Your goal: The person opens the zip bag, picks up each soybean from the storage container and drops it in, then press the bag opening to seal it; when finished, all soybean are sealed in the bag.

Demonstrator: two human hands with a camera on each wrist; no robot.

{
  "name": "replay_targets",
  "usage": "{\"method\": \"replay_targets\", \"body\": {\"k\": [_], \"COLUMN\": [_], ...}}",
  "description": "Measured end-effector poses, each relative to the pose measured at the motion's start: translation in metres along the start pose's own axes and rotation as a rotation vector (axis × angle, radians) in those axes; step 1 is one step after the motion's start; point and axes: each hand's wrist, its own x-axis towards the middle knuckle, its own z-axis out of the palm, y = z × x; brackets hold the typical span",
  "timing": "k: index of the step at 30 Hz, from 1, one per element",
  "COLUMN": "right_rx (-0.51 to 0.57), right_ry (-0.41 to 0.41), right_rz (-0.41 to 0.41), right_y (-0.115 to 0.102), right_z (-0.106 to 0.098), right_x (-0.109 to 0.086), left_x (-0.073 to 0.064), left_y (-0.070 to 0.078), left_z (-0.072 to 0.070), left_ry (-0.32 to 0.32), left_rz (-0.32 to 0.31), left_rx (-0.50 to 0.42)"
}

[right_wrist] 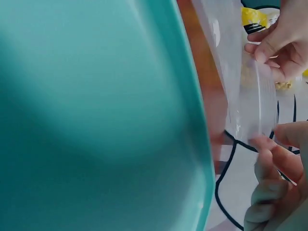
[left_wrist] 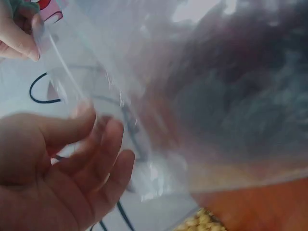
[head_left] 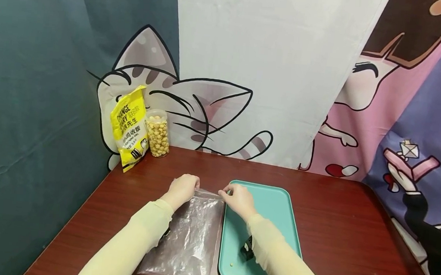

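A clear plastic zip bag (head_left: 197, 235) lies along the table, its top edge lifted off the surface. My left hand (head_left: 182, 189) pinches the left part of that edge between thumb and forefinger. At the edge's right corner, my right hand (head_left: 240, 199) pinches the plastic. In the left wrist view the zip strip (left_wrist: 67, 67) runs between the two hands. Nothing shows inside the bag. Right beside it is a turquoise tray (head_left: 269, 210), under my right forearm, with a small pale crumb (head_left: 231, 265) on it.
At the back left, a yellow snack bag (head_left: 129, 128) leans against the printed curtain. Next to it stands a clear jar (head_left: 157, 134) filled with pale yellow balls. The dark red table (head_left: 338, 224) extends to the right of the tray.
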Motion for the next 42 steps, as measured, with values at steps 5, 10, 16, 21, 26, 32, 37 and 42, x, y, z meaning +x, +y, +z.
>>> {"method": "replay_targets", "body": {"k": [5,10,16,21,26,32,37,42], "right_rx": [0.06,0.185,0.252,0.274,0.266,0.306,0.384,0.465], "right_ry": [-0.055,-0.18,-0.126,-0.155,-0.192,-0.245,-0.248,-0.237], "right_rz": [-0.045,-0.069,-0.03,-0.007,-0.008,-0.015,-0.018,0.017], "right_y": [-0.004,-0.017,-0.024,-0.027,-0.027,-0.026,-0.022,-0.02], "right_z": [-0.007,-0.012,-0.012,-0.013,-0.012,-0.01,-0.011,-0.01], "right_x": [-0.005,-0.014,-0.024,-0.032,-0.037,-0.041,-0.045,-0.048], "left_x": [-0.01,-0.021,-0.024,-0.026,-0.027,-0.03,-0.031,-0.033], "left_y": [0.002,0.015,0.029,0.031,0.03,0.026,0.026,0.028], "left_z": [-0.004,-0.006,-0.008,-0.005,-0.001,0.004,0.006,0.003], "left_ry": [-0.017,0.053,0.116,0.085,0.081,0.122,0.156,0.283], "left_rz": [0.185,0.3,0.364,0.36,0.388,0.454,0.432,0.27], "left_rx": [0.103,0.166,0.141,0.098,0.041,-0.032,-0.162,-0.334]}}
